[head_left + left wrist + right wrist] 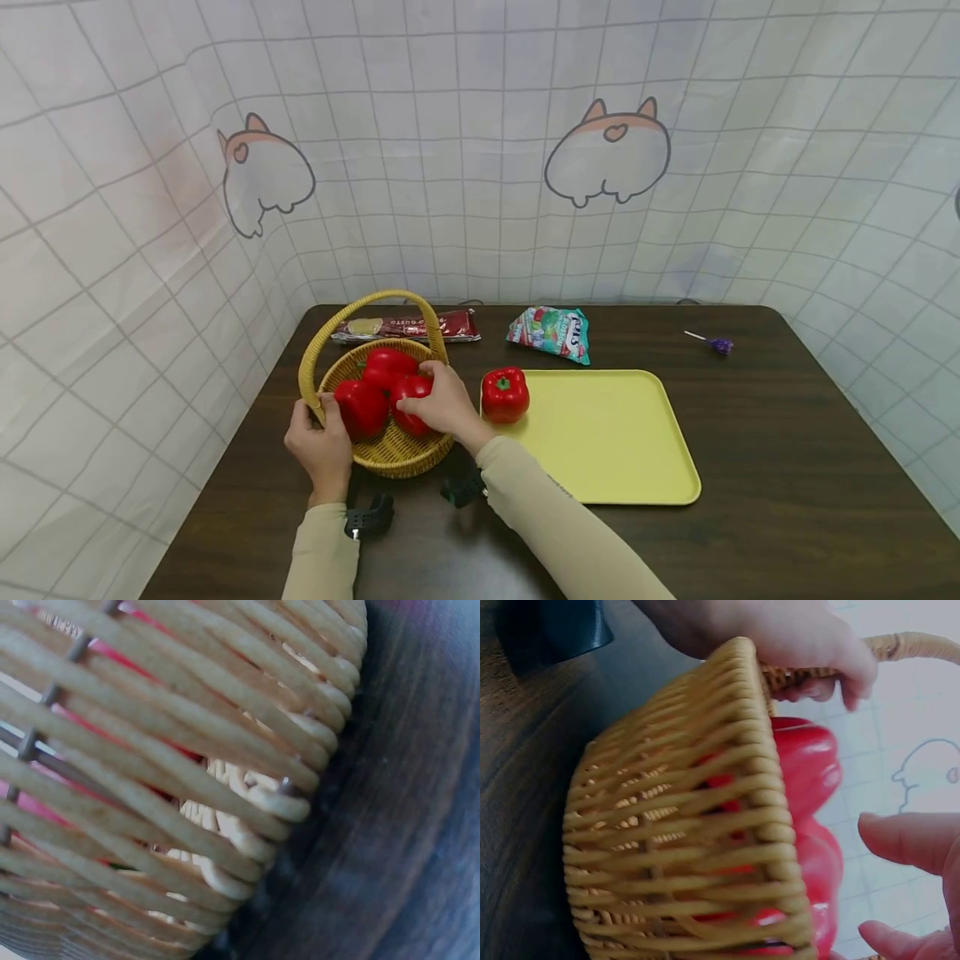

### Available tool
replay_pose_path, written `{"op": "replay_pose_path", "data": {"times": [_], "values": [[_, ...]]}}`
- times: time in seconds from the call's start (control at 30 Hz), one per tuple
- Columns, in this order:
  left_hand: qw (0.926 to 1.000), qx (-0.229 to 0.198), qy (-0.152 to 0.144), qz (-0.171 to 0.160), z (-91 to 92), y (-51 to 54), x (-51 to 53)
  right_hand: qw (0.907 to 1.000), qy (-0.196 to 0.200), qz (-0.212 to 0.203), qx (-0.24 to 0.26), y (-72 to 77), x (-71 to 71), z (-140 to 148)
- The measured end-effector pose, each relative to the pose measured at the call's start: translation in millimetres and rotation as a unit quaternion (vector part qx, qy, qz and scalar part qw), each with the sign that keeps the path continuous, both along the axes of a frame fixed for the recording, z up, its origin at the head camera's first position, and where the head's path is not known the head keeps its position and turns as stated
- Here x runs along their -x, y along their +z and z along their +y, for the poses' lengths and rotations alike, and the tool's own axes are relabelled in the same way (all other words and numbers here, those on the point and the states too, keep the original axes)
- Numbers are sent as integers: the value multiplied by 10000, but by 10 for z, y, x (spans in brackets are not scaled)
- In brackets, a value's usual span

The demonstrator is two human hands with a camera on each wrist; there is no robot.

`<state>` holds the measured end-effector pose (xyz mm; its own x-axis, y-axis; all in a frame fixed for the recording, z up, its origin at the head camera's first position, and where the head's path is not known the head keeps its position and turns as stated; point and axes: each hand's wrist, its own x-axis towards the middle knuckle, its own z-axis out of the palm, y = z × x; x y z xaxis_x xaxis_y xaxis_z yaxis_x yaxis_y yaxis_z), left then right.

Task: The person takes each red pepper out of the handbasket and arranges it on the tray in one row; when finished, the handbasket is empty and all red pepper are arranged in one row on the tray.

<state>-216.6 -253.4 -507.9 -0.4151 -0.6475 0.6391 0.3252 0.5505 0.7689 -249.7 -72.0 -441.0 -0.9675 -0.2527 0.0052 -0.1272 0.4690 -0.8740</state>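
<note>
At the left of the table, a yellow wicker basket with an arched handle contains three red peppers. My left hand grips the basket's left rim beside the foot of the handle; the right wrist view shows this hand from the side. Above the basket's right side, my right hand has its thumb and fingers spread over a pepper, and the right wrist view shows a gap between thumb and peppers. The left wrist view is filled by the basket's woven side.
A yellow tray lies right of the basket, with another red pepper at its upper left corner. Along the back are a long red packet, a teal snack bag and a purple lollipop.
</note>
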Motion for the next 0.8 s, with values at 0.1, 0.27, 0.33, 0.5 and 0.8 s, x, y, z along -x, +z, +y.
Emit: {"op": "replay_pose_path", "data": {"times": [0.1,0.27,0.33,0.5,0.8], "values": [[10000,14,-26,-8,4,16,-3,10000,-48,-72,16,-34,17,-33],[10000,21,-53,60,2,38,5,9998,-91,-94,-118,-65,48,-99],[10000,15,-67,68,3,38,10,9997,-126,-77,-192,-84,64,-132],[9999,-73,-75,83,99,151,-59,9986,-323,-146,-390,-138,90,-216],[10000,-87,7,-28,57,66,-33,9982,-431,-150,-387,-112,31,-222]]}}
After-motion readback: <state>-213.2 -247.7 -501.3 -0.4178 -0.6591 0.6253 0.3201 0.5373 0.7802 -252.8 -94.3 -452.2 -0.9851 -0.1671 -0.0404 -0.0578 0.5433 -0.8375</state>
